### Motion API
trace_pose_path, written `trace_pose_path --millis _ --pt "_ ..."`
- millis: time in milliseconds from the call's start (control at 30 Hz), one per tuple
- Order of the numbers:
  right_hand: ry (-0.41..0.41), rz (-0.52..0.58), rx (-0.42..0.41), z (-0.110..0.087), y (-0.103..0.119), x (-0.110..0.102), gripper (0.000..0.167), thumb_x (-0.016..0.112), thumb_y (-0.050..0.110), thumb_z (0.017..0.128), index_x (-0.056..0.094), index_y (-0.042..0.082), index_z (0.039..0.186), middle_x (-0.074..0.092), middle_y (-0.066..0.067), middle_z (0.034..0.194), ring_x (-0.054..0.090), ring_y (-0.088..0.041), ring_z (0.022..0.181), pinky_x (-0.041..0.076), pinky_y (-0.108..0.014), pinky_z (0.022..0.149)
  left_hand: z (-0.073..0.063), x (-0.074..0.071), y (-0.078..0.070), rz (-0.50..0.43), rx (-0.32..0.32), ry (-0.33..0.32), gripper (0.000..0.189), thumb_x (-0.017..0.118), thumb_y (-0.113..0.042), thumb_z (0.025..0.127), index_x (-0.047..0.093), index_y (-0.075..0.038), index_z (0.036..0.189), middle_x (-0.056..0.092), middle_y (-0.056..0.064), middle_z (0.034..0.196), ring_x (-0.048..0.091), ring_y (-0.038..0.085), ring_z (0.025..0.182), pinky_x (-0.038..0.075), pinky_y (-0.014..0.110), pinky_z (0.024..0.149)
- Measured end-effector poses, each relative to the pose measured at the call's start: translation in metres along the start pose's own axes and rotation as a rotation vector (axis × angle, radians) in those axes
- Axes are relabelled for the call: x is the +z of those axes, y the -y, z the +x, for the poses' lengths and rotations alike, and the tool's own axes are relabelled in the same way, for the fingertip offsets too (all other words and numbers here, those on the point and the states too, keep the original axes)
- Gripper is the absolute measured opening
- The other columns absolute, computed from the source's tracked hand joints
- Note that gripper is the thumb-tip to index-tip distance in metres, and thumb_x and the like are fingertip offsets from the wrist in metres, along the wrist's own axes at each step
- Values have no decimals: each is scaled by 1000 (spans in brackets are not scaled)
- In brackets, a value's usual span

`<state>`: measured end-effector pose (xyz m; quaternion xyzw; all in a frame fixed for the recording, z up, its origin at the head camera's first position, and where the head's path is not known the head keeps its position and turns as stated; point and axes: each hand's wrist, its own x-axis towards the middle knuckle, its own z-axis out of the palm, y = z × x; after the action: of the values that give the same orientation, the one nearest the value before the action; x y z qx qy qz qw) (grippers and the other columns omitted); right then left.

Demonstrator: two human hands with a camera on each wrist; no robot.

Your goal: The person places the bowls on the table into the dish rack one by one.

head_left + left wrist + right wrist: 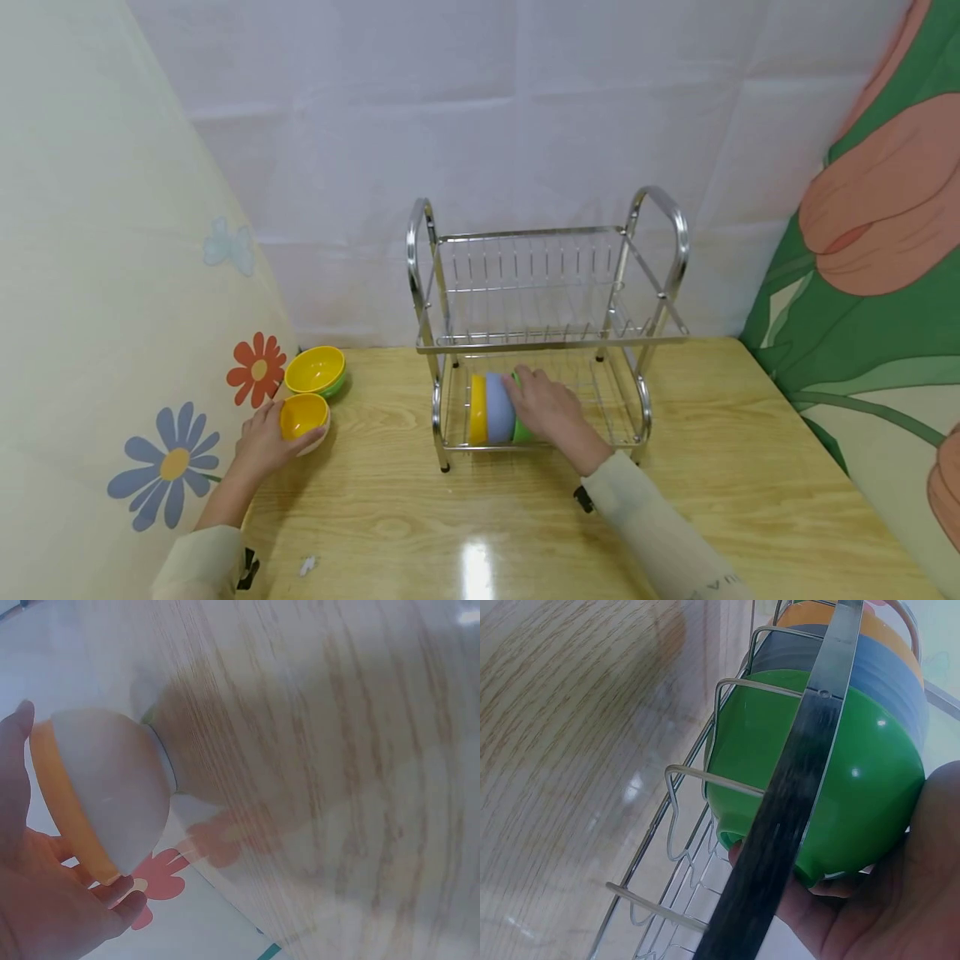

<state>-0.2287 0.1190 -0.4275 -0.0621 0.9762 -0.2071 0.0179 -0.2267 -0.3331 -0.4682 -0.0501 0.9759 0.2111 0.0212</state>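
Observation:
My left hand point(264, 443) grips a small bowl point(302, 414) by its rim, fingers spread along one side and thumb on the other. In the left wrist view this bowl point(112, 784) has a whitish outside and an orange rim band. My right hand point(551, 406) reaches into the lower tier of a metal dish rack point(555, 346) and holds a green bowl point(870, 780), with fingertips at its foot. The green bowl stands on its side against a blue bowl point(499, 408). Left of that one stands a yellow bowl point(477, 410), also on edge.
Behind the left hand, a yellow bowl point(317, 368) sits nested in a green one on the wooden table point(375, 517). The rack's upper tier overhangs the lower one. A small white scrap point(308, 566) lies near the front left. Patterned cloth borders both sides.

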Motion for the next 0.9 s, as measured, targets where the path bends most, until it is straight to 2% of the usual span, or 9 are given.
trace_pose_path --millis 267,633,900 --pt "1 14 4 0 1 -1 70 16 57 107 38 11 154 53 -20 144 62 -41 110 55 -55 86 0 3 3 -19 -28 21 125 68 -71 82 10 10 156 7 41 157 18 63 134 24 80 106" --pt "-1 28 -1 -1 1 1 69 19 57 107 38 10 154 52 -21 145 62 -42 112 54 -57 87 -2 7 7 -13 -46 33 131 64 -76 81 1 11 156 1 43 157 14 64 136 22 79 107" --pt "1 40 1 -1 1 2 69 20 57 108 38 10 155 50 -22 147 60 -42 114 53 -57 89 -3 10 5 -19 -64 15 131 64 -76 81 2 11 156 4 43 155 17 62 134 25 78 107"
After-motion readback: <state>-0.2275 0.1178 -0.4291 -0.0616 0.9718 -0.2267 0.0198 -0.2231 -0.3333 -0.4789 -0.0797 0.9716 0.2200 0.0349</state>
